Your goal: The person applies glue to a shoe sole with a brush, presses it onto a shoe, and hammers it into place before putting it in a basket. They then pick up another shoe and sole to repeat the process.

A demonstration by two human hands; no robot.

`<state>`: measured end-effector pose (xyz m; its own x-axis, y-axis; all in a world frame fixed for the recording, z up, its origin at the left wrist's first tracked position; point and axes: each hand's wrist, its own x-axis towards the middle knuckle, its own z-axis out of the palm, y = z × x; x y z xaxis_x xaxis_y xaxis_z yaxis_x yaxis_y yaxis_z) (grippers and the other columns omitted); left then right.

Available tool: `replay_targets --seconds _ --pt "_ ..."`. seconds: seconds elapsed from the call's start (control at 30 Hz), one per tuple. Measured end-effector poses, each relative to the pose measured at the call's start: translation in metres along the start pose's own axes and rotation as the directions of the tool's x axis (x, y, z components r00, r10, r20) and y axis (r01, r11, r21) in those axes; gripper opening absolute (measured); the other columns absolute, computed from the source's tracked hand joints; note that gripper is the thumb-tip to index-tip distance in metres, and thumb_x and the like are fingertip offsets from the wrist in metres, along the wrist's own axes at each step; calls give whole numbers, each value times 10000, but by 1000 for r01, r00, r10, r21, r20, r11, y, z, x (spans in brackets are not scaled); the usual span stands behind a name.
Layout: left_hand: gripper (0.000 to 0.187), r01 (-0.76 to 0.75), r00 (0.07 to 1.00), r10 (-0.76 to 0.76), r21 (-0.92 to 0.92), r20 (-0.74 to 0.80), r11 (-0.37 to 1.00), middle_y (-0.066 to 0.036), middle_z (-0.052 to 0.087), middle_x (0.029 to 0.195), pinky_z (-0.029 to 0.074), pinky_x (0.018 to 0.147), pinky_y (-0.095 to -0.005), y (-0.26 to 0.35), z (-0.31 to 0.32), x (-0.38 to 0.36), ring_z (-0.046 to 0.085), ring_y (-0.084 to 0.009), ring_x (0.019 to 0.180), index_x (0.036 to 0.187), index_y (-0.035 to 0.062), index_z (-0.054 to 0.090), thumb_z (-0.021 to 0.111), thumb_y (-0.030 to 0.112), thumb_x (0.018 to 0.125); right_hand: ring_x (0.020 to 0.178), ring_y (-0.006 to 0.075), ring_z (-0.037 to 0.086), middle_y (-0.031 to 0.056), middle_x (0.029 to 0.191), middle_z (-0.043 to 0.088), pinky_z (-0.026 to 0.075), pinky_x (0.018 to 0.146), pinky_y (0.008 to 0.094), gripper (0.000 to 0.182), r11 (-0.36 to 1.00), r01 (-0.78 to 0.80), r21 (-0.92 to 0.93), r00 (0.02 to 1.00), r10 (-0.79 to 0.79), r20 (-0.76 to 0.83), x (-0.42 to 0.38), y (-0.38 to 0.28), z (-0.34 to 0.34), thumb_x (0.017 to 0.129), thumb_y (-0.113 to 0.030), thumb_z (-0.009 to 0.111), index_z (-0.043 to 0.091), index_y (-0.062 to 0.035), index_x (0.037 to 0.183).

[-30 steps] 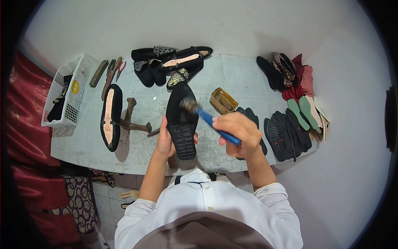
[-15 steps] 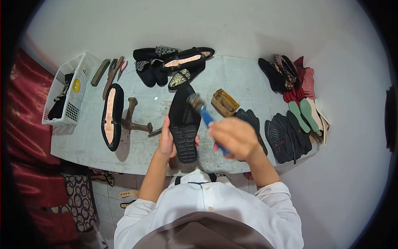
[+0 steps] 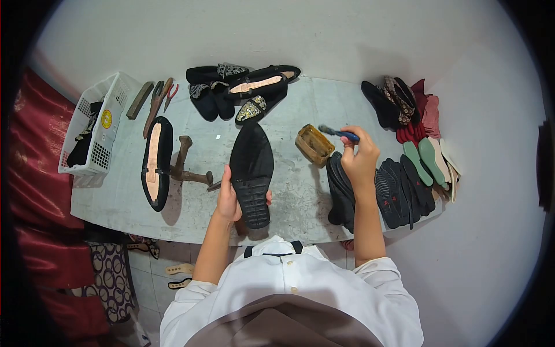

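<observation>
A black shoe sole [image 3: 252, 173] faces up near the table's front middle, its heel end towards me and ridged. My left hand [image 3: 229, 199] is closed round it, thumb on the left edge and fingertips showing at the right. In my right hand [image 3: 361, 157] is a brush with a blue handle [image 3: 348, 136], held in a pinch, its bristles pointing left. Those bristles are just above the right rim of a small amber-stained container [image 3: 314, 146]. Black ridged soles [image 3: 341, 194] lie below the right forearm and beside it.
At the left are a white basket [image 3: 92, 130], a black shoe with a pale insole [image 3: 156, 163], an iron shoe stand [image 3: 184, 162] and pliers [image 3: 171, 95]. Several black shoes [image 3: 254, 87] lie at the back. More soles [image 3: 404, 191] and green insoles [image 3: 428, 156] lie right.
My right hand has moved right and up with the brush, from over the sole to beside the container. The sole has tilted slightly in my left hand.
</observation>
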<state>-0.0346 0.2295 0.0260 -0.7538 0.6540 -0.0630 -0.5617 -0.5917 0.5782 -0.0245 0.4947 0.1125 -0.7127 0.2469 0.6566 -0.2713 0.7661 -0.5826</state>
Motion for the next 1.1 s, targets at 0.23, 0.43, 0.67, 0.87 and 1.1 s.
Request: replay_targets --seconds 0.23,0.43,0.67,0.87,1.1 --pt "865 -9 1000 8 -22 -30 1000 -197 631 850 538 685 -386 0 -3 -2 641 -270 760 1150 -11 514 137 715 868 725 303 640 174 775 622 502 647 353 232 995 -98 24 984 94 149 -29 87 40 700 115 486 587 2 876" --pt "865 17 1000 -16 -13 7 1000 -194 632 850 533 696 -384 -4 -5 -1 639 -267 760 1167 -5 509 131 714 869 756 355 622 193 821 620 501 699 388 233 996 -79 -49 985 85 152 -50 104 54 702 111 510 587 3 893" --pt "862 20 1000 -20 -15 24 1000 -192 631 856 530 708 -384 -6 -6 -1 637 -266 762 1170 -6 506 125 708 873 784 301 640 155 877 633 510 706 345 272 1000 -20 -15 997 21 70 -40 63 33 690 115 549 589 -7 929" --pt "850 3 1000 -3 29 0 1000 -190 630 854 533 701 -377 -8 -2 0 638 -263 762 1163 -11 503 122 695 881 789 276 653 130 894 657 518 692 303 290 944 313 106 948 -303 -98 -20 -23 0 678 113 597 612 -9 941" --pt "804 -25 997 32 100 -73 995 -176 627 848 545 674 -368 -10 12 -1 645 -254 737 1167 -8 487 144 668 898 769 289 644 152 915 653 527 655 328 306 757 579 302 797 -604 -12 -9 -77 -3 635 -17 688 636 34 933"
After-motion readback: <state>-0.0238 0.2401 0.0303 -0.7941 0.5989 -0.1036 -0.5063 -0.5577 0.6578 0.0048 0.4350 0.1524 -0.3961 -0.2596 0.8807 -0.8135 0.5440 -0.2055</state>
